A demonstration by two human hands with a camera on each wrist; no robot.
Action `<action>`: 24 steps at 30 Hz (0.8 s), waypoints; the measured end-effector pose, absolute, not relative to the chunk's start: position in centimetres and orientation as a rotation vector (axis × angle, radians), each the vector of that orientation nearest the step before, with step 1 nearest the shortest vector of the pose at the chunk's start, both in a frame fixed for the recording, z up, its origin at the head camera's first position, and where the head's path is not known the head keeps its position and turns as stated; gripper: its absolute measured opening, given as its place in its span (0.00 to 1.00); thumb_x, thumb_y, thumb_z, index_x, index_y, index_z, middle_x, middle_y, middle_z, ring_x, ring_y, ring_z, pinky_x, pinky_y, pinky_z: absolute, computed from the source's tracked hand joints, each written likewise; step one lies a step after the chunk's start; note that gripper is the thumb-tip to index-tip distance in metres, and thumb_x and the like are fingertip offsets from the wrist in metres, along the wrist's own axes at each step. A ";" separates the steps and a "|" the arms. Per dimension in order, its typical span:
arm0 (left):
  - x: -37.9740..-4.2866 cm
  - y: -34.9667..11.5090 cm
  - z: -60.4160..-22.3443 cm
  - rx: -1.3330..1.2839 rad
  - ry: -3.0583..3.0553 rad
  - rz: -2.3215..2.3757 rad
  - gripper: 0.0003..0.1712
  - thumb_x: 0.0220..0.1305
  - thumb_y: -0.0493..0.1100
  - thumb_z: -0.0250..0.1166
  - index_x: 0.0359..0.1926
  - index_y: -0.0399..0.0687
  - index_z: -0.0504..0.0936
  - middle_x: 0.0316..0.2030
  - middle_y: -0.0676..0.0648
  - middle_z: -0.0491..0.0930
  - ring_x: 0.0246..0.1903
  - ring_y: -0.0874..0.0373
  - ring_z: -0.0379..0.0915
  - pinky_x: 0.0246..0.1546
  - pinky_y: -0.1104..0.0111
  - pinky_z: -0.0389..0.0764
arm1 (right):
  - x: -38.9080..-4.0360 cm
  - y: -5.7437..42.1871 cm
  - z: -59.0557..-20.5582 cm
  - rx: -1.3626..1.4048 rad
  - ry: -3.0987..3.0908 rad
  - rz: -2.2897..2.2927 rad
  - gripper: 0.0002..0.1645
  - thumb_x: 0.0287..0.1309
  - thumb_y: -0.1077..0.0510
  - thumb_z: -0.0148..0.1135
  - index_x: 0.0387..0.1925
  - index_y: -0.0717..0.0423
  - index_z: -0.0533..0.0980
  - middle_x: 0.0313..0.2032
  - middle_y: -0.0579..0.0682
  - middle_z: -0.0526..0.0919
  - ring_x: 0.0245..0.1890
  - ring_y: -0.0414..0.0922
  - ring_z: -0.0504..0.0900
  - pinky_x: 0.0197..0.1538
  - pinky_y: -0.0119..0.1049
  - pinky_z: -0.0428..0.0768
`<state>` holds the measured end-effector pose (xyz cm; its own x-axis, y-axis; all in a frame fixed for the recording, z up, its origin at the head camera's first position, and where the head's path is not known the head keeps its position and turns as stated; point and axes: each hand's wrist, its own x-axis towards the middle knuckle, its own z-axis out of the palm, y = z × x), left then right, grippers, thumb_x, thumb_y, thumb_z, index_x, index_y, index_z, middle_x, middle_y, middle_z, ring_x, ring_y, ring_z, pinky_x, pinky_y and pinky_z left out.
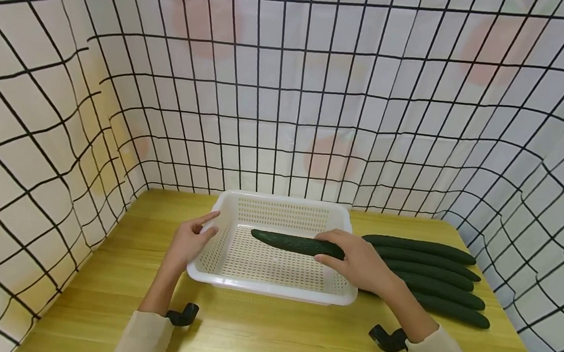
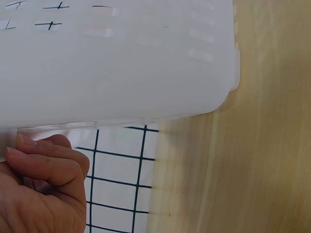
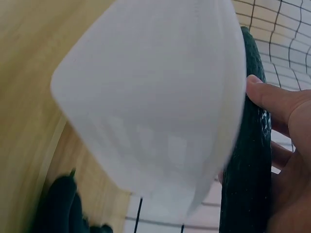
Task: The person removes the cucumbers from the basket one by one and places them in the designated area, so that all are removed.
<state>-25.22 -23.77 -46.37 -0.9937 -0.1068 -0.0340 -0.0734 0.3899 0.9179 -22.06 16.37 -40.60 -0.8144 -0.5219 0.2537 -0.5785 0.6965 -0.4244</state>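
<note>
A dark green cucumber (image 1: pixel 286 242) is gripped near its right end by my right hand (image 1: pixel 360 264), above the right part of a white plastic basket (image 1: pixel 272 290). Thumb and fingers lie on opposite sides of the cucumber (image 3: pixel 248 179) in the right wrist view, beside the basket's outer wall (image 3: pixel 155 73). The basket has slotted walls and a perforated floor. At its left rim, my left hand (image 1: pixel 187 243) holds on, with thumb and fingers apart in the head view. From the left wrist, the hand (image 2: pixel 46 187) shows curled fingers at the rim, their contact partly hidden.
Several cucumbers (image 1: pixel 429 274) lie side by side on the wooden table (image 1: pixel 268 337), right of the basket. Black wire grid panels (image 1: pixel 288 104) stand behind and along both sides. A black camera mount (image 1: pixel 183 314) sits at the left wrist, another (image 1: pixel 388 339) at the right.
</note>
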 end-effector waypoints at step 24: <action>-24.9 -23.7 -46.0 0.163 -2.613 -1.688 0.27 0.74 0.50 0.64 0.71 0.66 0.76 0.48 0.34 0.83 0.34 0.53 0.81 0.32 0.65 0.84 | -18.8 28.0 -41.6 0.681 -2.833 0.861 0.26 0.71 0.45 0.64 0.66 0.42 0.75 0.64 0.49 0.79 0.63 0.55 0.78 0.53 0.53 0.81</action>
<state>-24.92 -23.68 -46.05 -0.9942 -0.1022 -0.0348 -0.0737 0.4072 0.9103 -18.84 27.98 -41.65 -0.8944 -0.3876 0.2231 -0.4462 0.7398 -0.5037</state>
